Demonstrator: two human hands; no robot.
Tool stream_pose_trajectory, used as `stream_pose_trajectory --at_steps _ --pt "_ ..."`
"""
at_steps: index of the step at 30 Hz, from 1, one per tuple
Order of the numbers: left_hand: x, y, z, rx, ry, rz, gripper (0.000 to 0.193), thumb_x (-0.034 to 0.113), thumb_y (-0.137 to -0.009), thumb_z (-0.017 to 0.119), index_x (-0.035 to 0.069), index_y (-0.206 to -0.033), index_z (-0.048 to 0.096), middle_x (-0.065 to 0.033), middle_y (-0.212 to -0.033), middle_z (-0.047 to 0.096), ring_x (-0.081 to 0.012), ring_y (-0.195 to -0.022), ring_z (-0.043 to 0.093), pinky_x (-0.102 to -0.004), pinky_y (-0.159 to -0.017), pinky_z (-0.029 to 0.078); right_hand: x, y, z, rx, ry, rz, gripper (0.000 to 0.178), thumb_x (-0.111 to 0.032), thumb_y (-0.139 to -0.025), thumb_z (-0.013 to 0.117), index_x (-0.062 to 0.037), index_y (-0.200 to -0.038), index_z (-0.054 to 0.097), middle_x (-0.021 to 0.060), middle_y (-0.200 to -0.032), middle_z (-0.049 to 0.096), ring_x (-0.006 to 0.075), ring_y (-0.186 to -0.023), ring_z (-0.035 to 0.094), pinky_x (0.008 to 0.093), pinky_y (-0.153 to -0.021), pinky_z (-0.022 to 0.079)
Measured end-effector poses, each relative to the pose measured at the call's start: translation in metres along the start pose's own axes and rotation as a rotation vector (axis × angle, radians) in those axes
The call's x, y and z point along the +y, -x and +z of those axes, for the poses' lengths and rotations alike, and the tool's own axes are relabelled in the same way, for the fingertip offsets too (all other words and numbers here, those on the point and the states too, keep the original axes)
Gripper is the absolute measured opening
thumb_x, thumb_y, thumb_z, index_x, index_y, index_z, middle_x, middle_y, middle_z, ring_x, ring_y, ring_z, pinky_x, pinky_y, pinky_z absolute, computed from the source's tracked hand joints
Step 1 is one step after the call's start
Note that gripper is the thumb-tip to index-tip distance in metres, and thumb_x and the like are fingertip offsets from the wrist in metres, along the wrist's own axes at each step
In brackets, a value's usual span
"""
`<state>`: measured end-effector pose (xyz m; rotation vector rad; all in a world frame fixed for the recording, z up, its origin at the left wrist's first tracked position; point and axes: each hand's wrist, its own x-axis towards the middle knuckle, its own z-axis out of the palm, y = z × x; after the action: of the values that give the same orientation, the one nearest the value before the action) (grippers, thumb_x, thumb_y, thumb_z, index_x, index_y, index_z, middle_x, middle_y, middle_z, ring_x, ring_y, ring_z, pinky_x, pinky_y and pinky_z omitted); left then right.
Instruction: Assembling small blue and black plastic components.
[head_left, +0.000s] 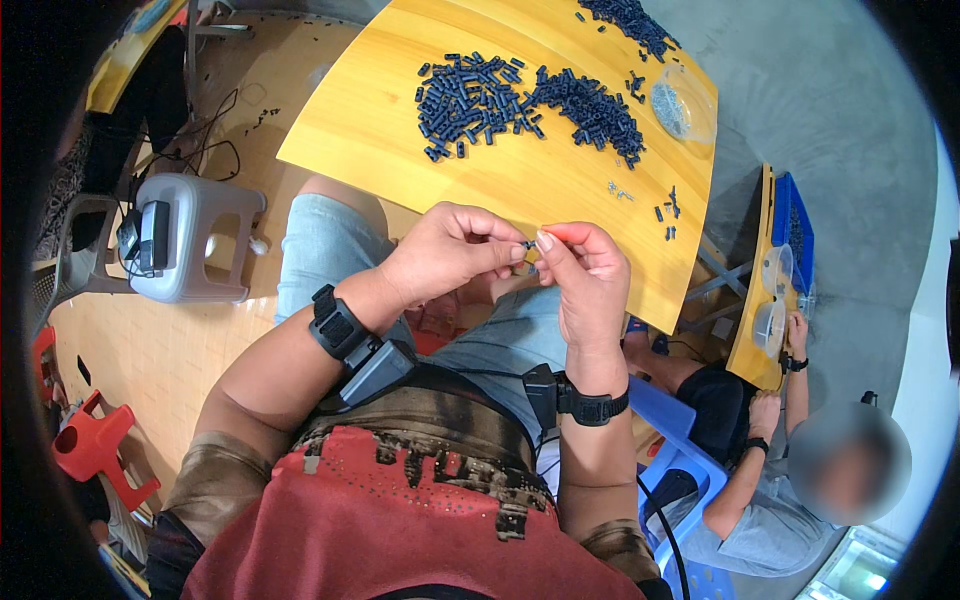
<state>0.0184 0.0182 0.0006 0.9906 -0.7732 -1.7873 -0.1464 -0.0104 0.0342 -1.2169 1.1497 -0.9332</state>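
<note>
Part [530,245], tiny & dk: pinching it w/ L hand [447,252] & R hand [590,275]. Holding it nr edge of yellow table [365,110], w/ heaps of blk pcs [468,105] beyond.

And here, no word, number or sign can be read. Dark, blocky shapes are seen printed across the red shirt [400,530], but whether letters are meant by them cannot be told; no word can be made out of the print [430,465].
</note>
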Motion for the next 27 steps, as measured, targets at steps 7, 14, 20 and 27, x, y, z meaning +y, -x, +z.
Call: stream_pose_trajectory --at_steps 7,14,20,27 --pt "0.0 0.002 0.001 0.02 -0.099 0.049 0.013 0.012 -0.084 0.065 0.003 -0.093 0.066 -0.0009 -0.078 0.066 -0.0038 -0.064 0.058 -0.0189 -0.054 0.048 -0.001 0.002 0.002 0.019 0.039 -0.025 0.006 -0.004 -0.079 0.067 -0.0008 -0.083 0.063 0.0001 -0.069 0.061 0.0038 -0.058 0.053 0.0169 -0.05 0.042" --pt "0.007 0.007 0.006 0.051 -0.158 0.112 0.013 0.013 -0.083 0.065 0.003 -0.092 0.066 -0.0005 -0.075 0.065 -0.0033 -0.06 0.057 -0.0176 -0.044 0.044 -0.001 0.002 0.0 -0.003 0.102 -0.079 0.007 -0.002 -0.078 0.068 0.0003 -0.081 0.062 0.0003 -0.069 0.06 0.0036 -0.058 0.053 0.0169 -0.051 0.043" --pt "-0.005 0.004 0.002 0.063 -0.172 0.158 0.011 0.012 -0.083 0.065 0.003 -0.089 0.066 0.0009 -0.072 0.063 -0.0018 -0.058 0.053 -0.0174 -0.044 0.042 -0.004 0.002 0.001 -0.012 0.082 -0.024 0.008 -0.003 -0.078 0.068 0.0002 -0.08 0.061 0.0015 -0.067 0.06 0.0046 -0.056 0.054 0.0172 -0.049 0.043" --pt "-0.003 0.006 0.004 0.075 -0.24 0.24 0.011 0.011 -0.082 0.067 0.002 -0.088 0.066 0.0005 -0.075 0.062 -0.0028 -0.059 0.053 -0.0186 -0.045 0.042 -0.003 0.002 0.0 0.002 0.055 0.015 0.01 -0.005 -0.078 0.068 -0.0002 -0.08 0.06 0.0019 -0.066 0.06 0.0054 -0.054 0.054 0.0169 -0.046 0.042"
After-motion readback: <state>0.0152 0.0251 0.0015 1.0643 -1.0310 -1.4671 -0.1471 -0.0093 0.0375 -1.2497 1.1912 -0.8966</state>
